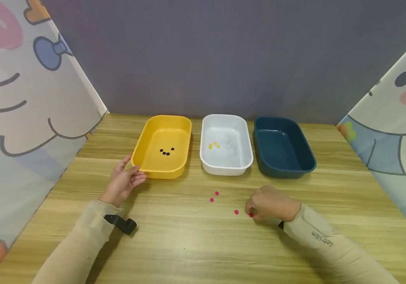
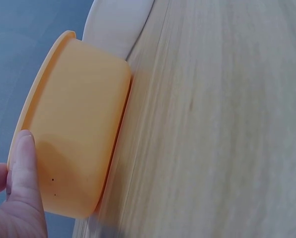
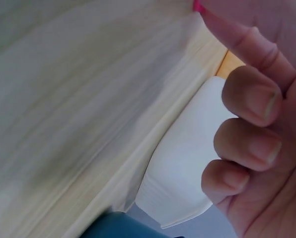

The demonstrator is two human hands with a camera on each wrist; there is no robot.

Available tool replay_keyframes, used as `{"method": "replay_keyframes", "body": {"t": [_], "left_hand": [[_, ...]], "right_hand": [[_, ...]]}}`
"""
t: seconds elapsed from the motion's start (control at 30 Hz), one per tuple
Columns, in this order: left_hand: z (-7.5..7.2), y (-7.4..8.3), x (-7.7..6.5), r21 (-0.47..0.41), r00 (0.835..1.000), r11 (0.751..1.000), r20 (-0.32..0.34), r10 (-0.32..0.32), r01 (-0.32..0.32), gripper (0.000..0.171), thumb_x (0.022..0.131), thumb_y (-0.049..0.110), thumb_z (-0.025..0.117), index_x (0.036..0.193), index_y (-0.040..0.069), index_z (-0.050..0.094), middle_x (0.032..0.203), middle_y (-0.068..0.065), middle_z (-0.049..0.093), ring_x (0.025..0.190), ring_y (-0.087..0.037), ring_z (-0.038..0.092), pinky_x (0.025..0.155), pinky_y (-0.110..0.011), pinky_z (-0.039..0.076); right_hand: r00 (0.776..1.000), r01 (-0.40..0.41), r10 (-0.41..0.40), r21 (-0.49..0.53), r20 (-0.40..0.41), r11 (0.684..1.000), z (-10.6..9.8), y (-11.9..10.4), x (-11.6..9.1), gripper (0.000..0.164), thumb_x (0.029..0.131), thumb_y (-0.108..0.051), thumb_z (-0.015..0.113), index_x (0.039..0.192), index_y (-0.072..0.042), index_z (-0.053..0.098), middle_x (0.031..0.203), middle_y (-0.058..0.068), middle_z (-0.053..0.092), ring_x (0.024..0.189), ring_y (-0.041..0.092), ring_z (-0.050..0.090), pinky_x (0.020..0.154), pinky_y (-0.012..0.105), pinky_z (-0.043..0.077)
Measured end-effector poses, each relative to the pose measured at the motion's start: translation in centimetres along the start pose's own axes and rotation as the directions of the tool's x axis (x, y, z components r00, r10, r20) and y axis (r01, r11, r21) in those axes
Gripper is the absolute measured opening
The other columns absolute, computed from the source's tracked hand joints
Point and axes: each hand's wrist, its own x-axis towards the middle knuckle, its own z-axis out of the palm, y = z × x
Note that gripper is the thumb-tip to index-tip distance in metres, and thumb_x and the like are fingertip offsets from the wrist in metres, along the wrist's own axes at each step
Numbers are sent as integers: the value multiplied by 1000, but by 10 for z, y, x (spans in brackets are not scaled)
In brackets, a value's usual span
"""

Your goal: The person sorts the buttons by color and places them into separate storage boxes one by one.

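Note:
With thumb and fingers, my left hand (image 1: pixel 122 180) grips the near left corner of the yellow tray (image 1: pixel 161 172); the left wrist view shows fingers (image 2: pixel 25 168) against its outer wall. Several small black discs (image 1: pixel 168 154) lie inside that tray. On the table before the dark blue tray (image 1: pixel 284 173), my right hand (image 1: pixel 272 204) pinches a small pink disc (image 1: pixel 251 215) at its fingertips. The right wrist view has this disc at the top edge, while the other fingers (image 3: pixel 252 144) are curled in. Nearby lie three loose pink discs (image 1: pixel 236 212).
Between the yellow and dark blue trays stands a white tray (image 1: pixel 226 170) holding several yellow discs (image 1: pixel 215 143). All three trays line the back of the wooden table (image 1: pixel 188 252), close to a grey partition (image 1: pixel 210 59). Cartoon-printed panels (image 1: pixel 29 98) rise at both sides.

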Motion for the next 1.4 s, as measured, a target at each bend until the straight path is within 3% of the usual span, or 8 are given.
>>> {"method": "replay_keyframes", "body": {"t": [0.23, 0.63, 0.93, 1.13, 1.23, 1.4], "left_hand": [[0, -1, -1, 2, 1000, 1000, -6, -9, 9, 68, 102, 2, 38, 156, 22, 1, 66, -8, 65, 59, -15, 68, 62, -26, 60], [1, -6, -2, 10, 1000, 1000, -2, 1, -1, 68, 102, 2, 38, 155, 22, 1, 69, -7, 64, 61, -15, 68, 65, -26, 60], [3, -7, 0, 19, 1000, 1000, -12, -1, 1, 67, 102, 3, 38, 155, 22, 2, 68, -7, 64, 61, -15, 68, 66, -26, 60], [3, -8, -1, 15, 999, 1000, -32, -15, 15, 67, 102, 3, 37, 156, 24, 2, 67, -7, 63, 60, -15, 68, 66, -26, 60], [3, -9, -1, 10, 999, 1000, -43, -9, 10, 68, 102, 3, 37, 156, 25, 2, 67, -7, 63, 60, -15, 68, 65, -26, 60], [5, -7, -1, 11, 999, 1000, -47, 27, -26, 67, 102, 2, 37, 155, 22, 3, 67, -7, 63, 59, -14, 67, 62, -24, 59]], "right_hand": [[997, 58, -60, -44, -52, 997, 1, -1, 0, 19, 62, -12, 76, 61, -27, 66, 64, -21, 58, 59, -1, 52, 53, 22, 44], [998, 30, -34, -85, -53, 996, 5, -5, 1, 24, 59, -10, 73, 53, -27, 57, 55, -19, 50, 51, 1, 44, 48, 21, 38], [991, 53, -70, -148, -113, 988, 4, -8, 0, 31, 57, -8, 69, 47, -26, 46, 49, -18, 35, 47, 0, 29, 48, 20, 33], [972, 79, -112, -161, -207, 984, -6, -5, -2, 32, 57, -8, 68, 49, -24, 42, 49, -16, 27, 48, 3, 23, 48, 20, 28], [960, 84, -128, -179, -249, 980, -13, 0, -2, 28, 57, -8, 71, 51, -24, 48, 49, -16, 37, 46, 3, 32, 46, 20, 30], [957, 37, -84, -172, -279, 984, -22, 7, -7, 23, 58, -10, 75, 56, -24, 57, 53, -16, 49, 49, 4, 43, 48, 22, 37]]}}
